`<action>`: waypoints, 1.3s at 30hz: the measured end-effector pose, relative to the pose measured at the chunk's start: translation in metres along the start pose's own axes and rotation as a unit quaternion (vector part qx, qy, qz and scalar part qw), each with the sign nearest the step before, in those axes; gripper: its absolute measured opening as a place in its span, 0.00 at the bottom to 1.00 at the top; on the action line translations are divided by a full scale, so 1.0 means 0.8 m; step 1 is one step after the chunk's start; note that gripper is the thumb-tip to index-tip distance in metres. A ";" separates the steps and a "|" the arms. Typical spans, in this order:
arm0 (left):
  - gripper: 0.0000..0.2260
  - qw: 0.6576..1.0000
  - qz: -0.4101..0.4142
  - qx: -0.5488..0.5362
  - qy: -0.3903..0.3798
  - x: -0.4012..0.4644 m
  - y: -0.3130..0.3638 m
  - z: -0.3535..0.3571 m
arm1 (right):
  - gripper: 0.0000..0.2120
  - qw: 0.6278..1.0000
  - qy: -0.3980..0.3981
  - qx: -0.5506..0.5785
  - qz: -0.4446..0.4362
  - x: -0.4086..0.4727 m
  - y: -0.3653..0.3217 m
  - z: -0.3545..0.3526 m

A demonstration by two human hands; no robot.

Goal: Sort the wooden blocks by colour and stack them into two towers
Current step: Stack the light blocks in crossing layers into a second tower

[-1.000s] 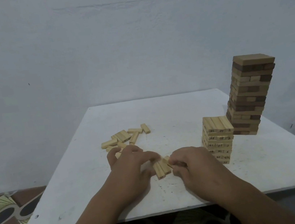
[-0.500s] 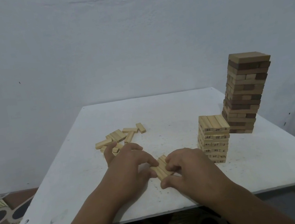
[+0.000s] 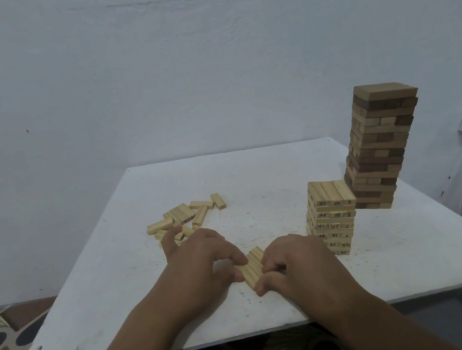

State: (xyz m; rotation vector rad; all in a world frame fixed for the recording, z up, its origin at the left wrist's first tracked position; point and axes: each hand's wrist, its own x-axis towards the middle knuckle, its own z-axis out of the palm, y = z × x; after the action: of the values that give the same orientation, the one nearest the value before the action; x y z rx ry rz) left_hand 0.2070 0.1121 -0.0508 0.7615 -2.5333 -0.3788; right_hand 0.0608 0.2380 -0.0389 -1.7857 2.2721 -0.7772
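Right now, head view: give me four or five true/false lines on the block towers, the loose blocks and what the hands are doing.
1. Both hands press a row of light wooden blocks together on the white table. True: left hand, right hand.
2. The short light-wood tower is taller than the dark brown mixed-wood tower. False: the dark one is taller.
3. The loose pile of light wooden blocks lies right of both towers. False: it lies left.
4. Numbers are printed on the short tower's block ends. True.
5. The right hand rests on the dark tower. False: it holds the row.
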 end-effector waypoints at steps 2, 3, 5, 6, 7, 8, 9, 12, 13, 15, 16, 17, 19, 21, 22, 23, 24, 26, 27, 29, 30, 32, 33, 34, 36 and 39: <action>0.05 1.000 -0.003 -0.004 -0.003 0.000 0.000 0.000 | 0.14 1.000 -0.001 0.010 -0.003 0.000 0.001 -0.001; 0.05 1.000 -0.005 -0.004 -0.004 0.001 0.000 0.000 | 0.13 1.000 0.004 0.016 -0.005 0.000 0.002 -0.001; 0.05 1.000 -0.004 -0.004 -0.009 0.001 0.000 0.000 | 0.11 1.000 0.011 0.023 -0.010 0.000 0.001 -0.001; 0.05 1.000 -0.004 -0.004 -0.012 0.001 -0.001 0.000 | 0.10 1.000 0.010 0.023 -0.013 0.001 0.000 -0.001; 0.05 1.000 -0.005 -0.005 -0.014 0.002 -0.002 0.000 | 0.10 1.000 0.005 0.020 -0.013 0.001 -0.001 -0.002; 0.05 1.000 -0.007 -0.007 -0.015 0.002 -0.002 0.000 | 0.10 1.000 0.000 0.018 -0.011 0.002 -0.001 -0.003; 0.05 1.000 -0.008 -0.007 -0.016 0.002 -0.002 -0.001 | 0.11 1.000 -0.004 0.017 -0.010 0.002 0.000 -0.004; 0.05 1.000 -0.008 0.001 -0.019 0.002 -0.002 -0.001 | 0.17 1.000 -0.004 0.013 -0.015 0.001 0.001 -0.004; 0.04 1.000 -0.005 0.005 -0.017 0.001 -0.001 -0.001 | 0.21 1.000 0.002 0.007 -0.011 -0.001 0.000 -0.002; 0.04 1.000 -0.001 0.010 -0.011 0.001 -0.001 -0.001 | 0.24 1.000 0.028 -0.009 -0.005 -0.006 -0.002 0.004; 0.04 1.000 0.002 0.009 -0.011 0.000 0.000 -0.001 | 0.22 0.999 0.043 -0.013 -0.008 -0.007 -0.003 0.007; 0.05 1.000 0.006 0.007 -0.016 -0.001 -0.001 -0.002 | 0.19 0.998 0.054 -0.009 -0.014 -0.009 -0.004 0.009; 0.07 0.999 0.021 -0.002 -0.037 -0.003 -0.002 -0.005 | 0.13 0.997 0.064 0.021 -0.028 -0.010 -0.002 0.009; 0.08 0.997 0.038 -0.021 -0.066 -0.006 -0.004 -0.008 | 0.10 0.996 0.062 0.059 -0.038 -0.010 0.002 0.008; 0.09 0.995 0.044 -0.030 -0.079 -0.006 -0.004 -0.010 | 0.10 0.994 0.061 0.077 -0.044 -0.010 0.003 0.008; 0.09 0.994 0.049 -0.036 -0.088 -0.007 -0.003 -0.011 | 0.10 0.992 0.063 0.094 -0.053 -0.010 0.004 0.008; 0.09 0.993 0.051 -0.043 -0.094 -0.006 -0.001 -0.012 | 0.10 0.990 0.069 0.106 -0.063 -0.010 0.004 0.008; 0.10 0.991 0.042 -0.074 -0.099 -0.005 0.003 -0.017 | 0.11 0.985 0.095 0.117 -0.084 -0.010 0.004 0.005; 0.11 0.990 0.036 -0.099 -0.096 -0.004 0.004 -0.020 | 0.11 0.982 0.111 0.120 -0.093 -0.009 0.003 0.002; 0.14 0.984 0.032 -0.157 -0.074 -0.002 0.006 -0.030 | 0.12 0.975 0.144 0.129 -0.109 -0.009 -0.001 -0.011; 0.15 0.978 0.029 -0.197 -0.056 0.000 0.009 -0.036 | 0.13 0.970 0.163 0.134 -0.120 -0.009 -0.004 -0.020; 0.18 0.958 0.017 -0.286 -0.019 0.004 0.018 -0.048 | 0.15 0.959 0.205 0.145 -0.135 -0.009 -0.010 -0.039; 0.19 0.947 0.015 -0.322 -0.001 0.007 0.025 -0.052 | 0.16 0.953 0.224 0.153 -0.135 -0.010 -0.013 -0.049; 0.21 0.936 0.013 -0.352 0.017 0.010 0.033 -0.055 | 0.16 0.948 0.239 0.161 -0.134 -0.011 -0.015 -0.060; 0.23 0.916 0.012 -0.399 0.047 0.018 0.050 -0.056 | 0.16 0.942 0.259 0.173 -0.127 -0.012 -0.015 -0.079; 0.25 0.908 0.014 -0.412 0.072 0.035 0.071 -0.047 | 0.15 0.938 0.266 0.195 -0.106 -0.014 -0.004 -0.101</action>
State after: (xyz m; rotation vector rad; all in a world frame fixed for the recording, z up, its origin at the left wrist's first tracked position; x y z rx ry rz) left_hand 0.1801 0.1374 0.0125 0.3876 -1.9481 -1.2209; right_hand 0.0325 0.2723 0.0297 -1.7926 1.9920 -1.7982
